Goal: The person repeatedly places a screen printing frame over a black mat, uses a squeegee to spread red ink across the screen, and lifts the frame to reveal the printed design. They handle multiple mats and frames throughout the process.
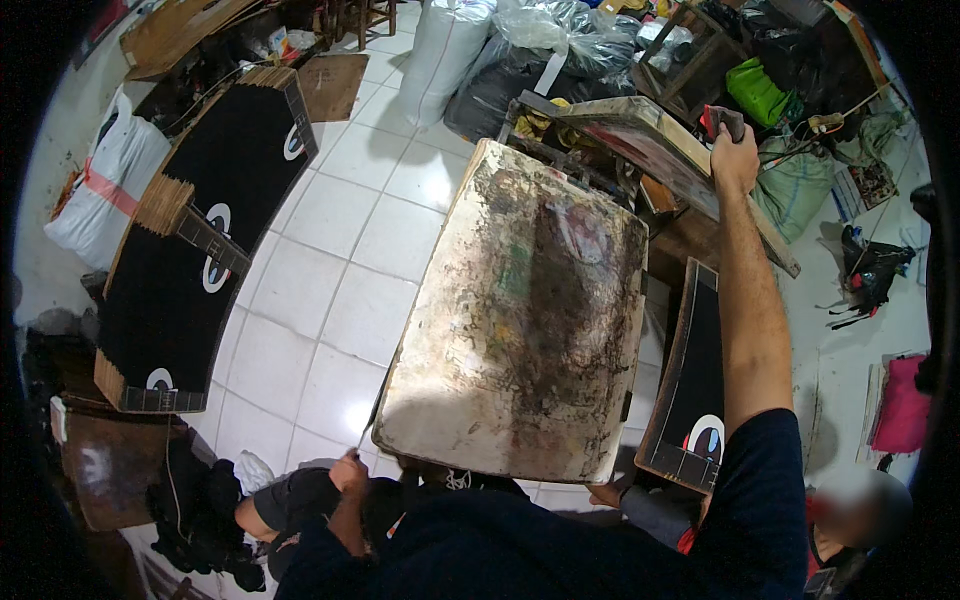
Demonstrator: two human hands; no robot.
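Note:
My right arm reaches far forward, and my right hand (pixel 735 160) is closed round a small dark red and grey block-like thing (pixel 722 122). It is beside the upper edge of a tilted wooden frame (pixel 650 145). Lower left, my left hand (pixel 348 472) is closed near the near-left corner of a stained board. A thin, light strip-like thing (pixel 366 428) runs from its fingers toward that corner; its kind is unclear. The worn, pale board (pixel 500 330), blotched with dark stains and faint colours, lies in the middle between my hands.
Stacked black panels with eye prints (pixel 215 150) stand left on the tiled floor (pixel 330 290). Another black panel (pixel 690 380) lies right of the board. A person (pixel 860 510) is at the lower right; a bare knee (pixel 252 518) shows lower left. Bags (pixel 445 60) fill the back.

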